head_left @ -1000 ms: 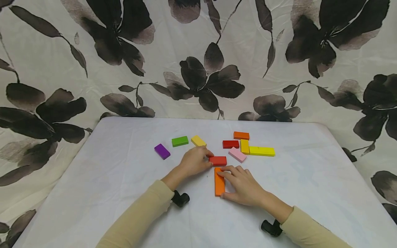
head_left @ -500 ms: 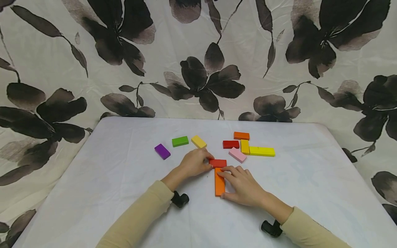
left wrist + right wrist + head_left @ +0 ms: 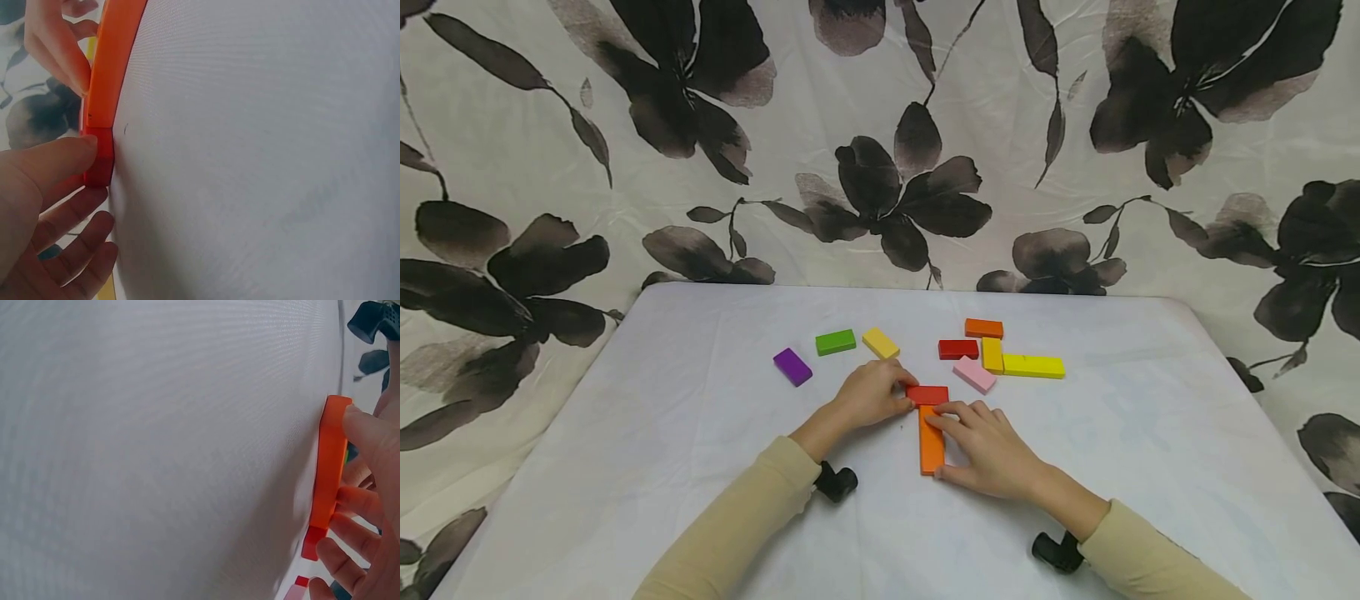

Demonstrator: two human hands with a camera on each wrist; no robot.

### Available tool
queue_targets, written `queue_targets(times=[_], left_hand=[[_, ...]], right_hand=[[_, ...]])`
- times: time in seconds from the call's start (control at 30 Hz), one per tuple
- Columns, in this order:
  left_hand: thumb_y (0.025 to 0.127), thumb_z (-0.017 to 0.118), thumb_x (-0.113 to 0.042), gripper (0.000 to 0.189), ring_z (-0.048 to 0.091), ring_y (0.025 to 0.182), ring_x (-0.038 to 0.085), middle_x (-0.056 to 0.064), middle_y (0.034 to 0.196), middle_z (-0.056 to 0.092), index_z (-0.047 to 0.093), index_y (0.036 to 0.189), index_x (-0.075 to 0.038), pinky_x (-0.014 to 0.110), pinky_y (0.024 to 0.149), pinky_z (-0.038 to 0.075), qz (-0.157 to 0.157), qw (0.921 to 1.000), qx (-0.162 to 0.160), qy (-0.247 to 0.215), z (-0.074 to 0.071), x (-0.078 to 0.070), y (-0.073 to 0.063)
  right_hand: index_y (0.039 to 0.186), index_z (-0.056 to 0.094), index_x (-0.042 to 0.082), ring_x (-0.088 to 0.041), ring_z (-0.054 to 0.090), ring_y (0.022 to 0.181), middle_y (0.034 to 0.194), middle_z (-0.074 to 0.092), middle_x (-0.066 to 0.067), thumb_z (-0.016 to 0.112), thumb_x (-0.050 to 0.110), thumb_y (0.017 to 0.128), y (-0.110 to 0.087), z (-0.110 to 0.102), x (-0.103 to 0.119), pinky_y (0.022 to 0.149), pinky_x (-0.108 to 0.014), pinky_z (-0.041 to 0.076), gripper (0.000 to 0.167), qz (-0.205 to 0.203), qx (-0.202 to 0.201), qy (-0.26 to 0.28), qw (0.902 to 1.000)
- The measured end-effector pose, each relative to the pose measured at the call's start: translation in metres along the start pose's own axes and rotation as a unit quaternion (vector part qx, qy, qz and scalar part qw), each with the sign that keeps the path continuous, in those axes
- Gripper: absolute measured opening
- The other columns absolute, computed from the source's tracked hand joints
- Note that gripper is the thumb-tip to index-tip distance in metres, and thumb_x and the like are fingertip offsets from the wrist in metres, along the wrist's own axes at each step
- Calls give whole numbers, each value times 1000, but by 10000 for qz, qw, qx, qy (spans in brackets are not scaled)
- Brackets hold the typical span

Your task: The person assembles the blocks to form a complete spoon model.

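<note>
Centrally on the desk (image 3: 715,400), the red block (image 3: 928,395) lies crosswise against the far end of the long orange block (image 3: 932,446), forming a T. The grip of the left hand (image 3: 871,393) pinches the red block at its left end. The grip of the right hand (image 3: 992,448) holds the long orange block, thumb at the near end, forefinger near the far end. The pink block (image 3: 974,375) lies diagonally beyond the red block, to the right.

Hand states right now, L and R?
Left hand: holding the short red block, thumb and finger pinching its end.
Right hand: holding the long orange block.
</note>
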State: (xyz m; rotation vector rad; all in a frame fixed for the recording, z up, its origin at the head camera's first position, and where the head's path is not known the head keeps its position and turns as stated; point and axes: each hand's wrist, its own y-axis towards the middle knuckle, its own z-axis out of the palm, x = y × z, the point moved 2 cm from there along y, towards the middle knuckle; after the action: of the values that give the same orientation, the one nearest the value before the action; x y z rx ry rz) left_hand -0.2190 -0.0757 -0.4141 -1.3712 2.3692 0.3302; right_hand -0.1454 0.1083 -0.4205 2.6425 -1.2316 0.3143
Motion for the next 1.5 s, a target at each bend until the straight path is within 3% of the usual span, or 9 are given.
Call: queue_targets(times=[0.33, 0.73, 0.9, 1.1, 1.37, 1.5], left_hand=[[79, 72, -22, 27, 56, 86, 15, 0, 95, 67, 70, 104, -13, 29, 76, 48, -52, 10000, 41, -69, 0, 0, 0], [79, 72, -22, 27, 56, 109, 22, 2, 97, 66, 70, 104, -12, 38, 92, 46, -107, 9999, 20, -103, 1, 0, 0], [79, 72, -21, 26, 58, 102, 20, 1, 95, 66, 71, 103, -12, 35, 86, 48, -81, 9999, -13, -113, 1, 1, 0], [78, 73, -22, 27, 57, 87, 16, 0, 92, 66, 71, 104, -13, 29, 76, 47, -125, 9998, 15, -119, 2, 2, 0], [78, 73, -22, 27, 56, 86, 15, 0, 93, 65, 71, 103, -13, 28, 74, 46, -149, 9998, 33, -121, 4, 3, 1], [79, 72, -22, 27, 58, 98, 18, 0, 94, 66, 71, 104, -13, 30, 78, 47, -137, 9998, 8, -122, 4, 3, 1]], right_hand=[[130, 53, 16, -20, 45, 105, 130, 49, -4, 69, 48, 76, -1, -1, 0, 78, -34, 38, 65, 16, -17, -35, 10000], [131, 52, 17, -19, 45, 106, 130, 49, -3, 70, 46, 76, -1, -2, 0, 81, -36, 38, 64, -26, -42, 61, 10000], [129, 53, 21, -19, 45, 112, 127, 51, 1, 72, 39, 77, 0, -8, -4, 85, -37, 39, 58, 53, -321, 109, 9994], [125, 56, 17, -20, 48, 113, 123, 55, -1, 74, 30, 76, 2, -18, -13, 86, -39, 44, 54, 319, -718, 114, 9968], [126, 55, 13, -22, 54, 99, 111, 59, -7, 75, 23, 76, 8, -25, -31, 83, -40, 47, 55, 803, -1214, 304, 9889], [122, 57, 8, -24, 55, 90, 106, 60, -10, 74, 21, 77, 12, -26, -41, 78, -38, 49, 51, 1136, -1370, 346, 9834]])
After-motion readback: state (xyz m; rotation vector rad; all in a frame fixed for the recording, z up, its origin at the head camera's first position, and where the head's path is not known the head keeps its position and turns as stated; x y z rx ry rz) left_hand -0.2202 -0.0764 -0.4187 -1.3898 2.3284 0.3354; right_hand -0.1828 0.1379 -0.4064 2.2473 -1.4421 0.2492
